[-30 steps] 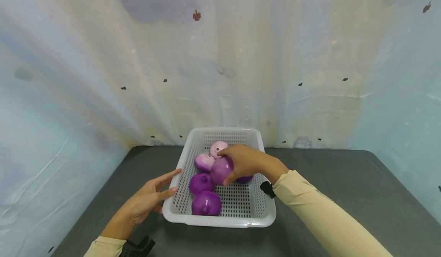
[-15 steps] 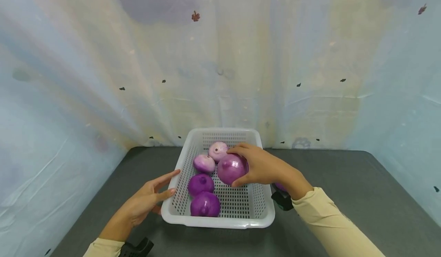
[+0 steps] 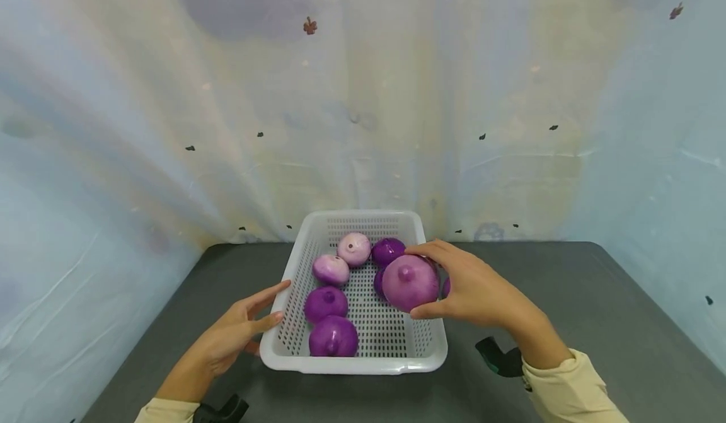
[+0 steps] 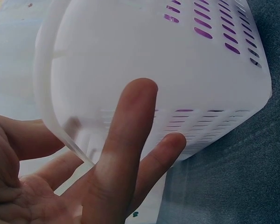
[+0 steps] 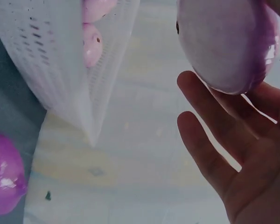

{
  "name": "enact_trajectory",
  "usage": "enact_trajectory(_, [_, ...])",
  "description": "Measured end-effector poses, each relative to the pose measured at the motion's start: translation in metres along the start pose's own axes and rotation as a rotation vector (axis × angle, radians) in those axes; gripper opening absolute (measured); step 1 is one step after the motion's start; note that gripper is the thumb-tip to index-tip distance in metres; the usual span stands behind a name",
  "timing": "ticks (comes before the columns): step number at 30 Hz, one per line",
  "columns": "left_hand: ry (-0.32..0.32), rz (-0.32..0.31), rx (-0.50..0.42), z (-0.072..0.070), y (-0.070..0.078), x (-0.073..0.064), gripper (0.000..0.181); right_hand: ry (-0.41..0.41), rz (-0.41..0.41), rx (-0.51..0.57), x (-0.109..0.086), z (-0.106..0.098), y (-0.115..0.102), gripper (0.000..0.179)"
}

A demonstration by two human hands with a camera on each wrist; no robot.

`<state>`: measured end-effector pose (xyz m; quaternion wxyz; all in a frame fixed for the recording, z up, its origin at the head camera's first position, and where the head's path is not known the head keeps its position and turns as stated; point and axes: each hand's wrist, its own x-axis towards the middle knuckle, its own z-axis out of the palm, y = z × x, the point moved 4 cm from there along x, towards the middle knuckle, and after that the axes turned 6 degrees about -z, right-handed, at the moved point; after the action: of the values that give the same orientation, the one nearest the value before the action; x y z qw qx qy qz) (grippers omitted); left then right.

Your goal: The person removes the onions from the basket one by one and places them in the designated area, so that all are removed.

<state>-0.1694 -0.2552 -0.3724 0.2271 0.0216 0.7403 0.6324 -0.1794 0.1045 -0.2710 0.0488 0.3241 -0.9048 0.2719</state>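
Observation:
My right hand [image 3: 473,284] grips a purple onion [image 3: 409,283] between thumb and fingers, above the right rim of a white perforated plastic basket [image 3: 351,365]. In the right wrist view, this onion [image 5: 231,42] is raised off the surface, and two of the fingers stand free of it. My left hand [image 3: 232,335] touches the basket's left side with spread, fairly straight fingers. The left wrist view shows its fingers [image 4: 126,126] by the outer wall. Inside the basket lie several more onions, including a dark one [image 3: 333,336] at the front and a pale one [image 3: 354,249] behind.
Another purple onion [image 5: 4,172] lies on the dark grey table [image 3: 567,322] outside the basket, to its right, mostly hidden by my right hand in the head view. A patterned curtain [image 3: 363,95] hangs behind the table and along both sides.
My right hand has lifted the onion from the middle of the basket and carried it right, to the right rim. Dark onions behind it are uncovered. The left hand stays at the basket.

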Motion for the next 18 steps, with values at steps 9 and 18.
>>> enact_trajectory(9, [0.012,0.000,-0.009,-0.002,-0.003,0.000,0.073,0.081,0.035,-0.016,-0.039,-0.005,0.029,0.082])
enact_trajectory(18, [0.003,-0.001,-0.013,0.000,-0.002,0.000,0.072,0.129,0.124,-0.051,-0.067,-0.017,0.053,0.086])
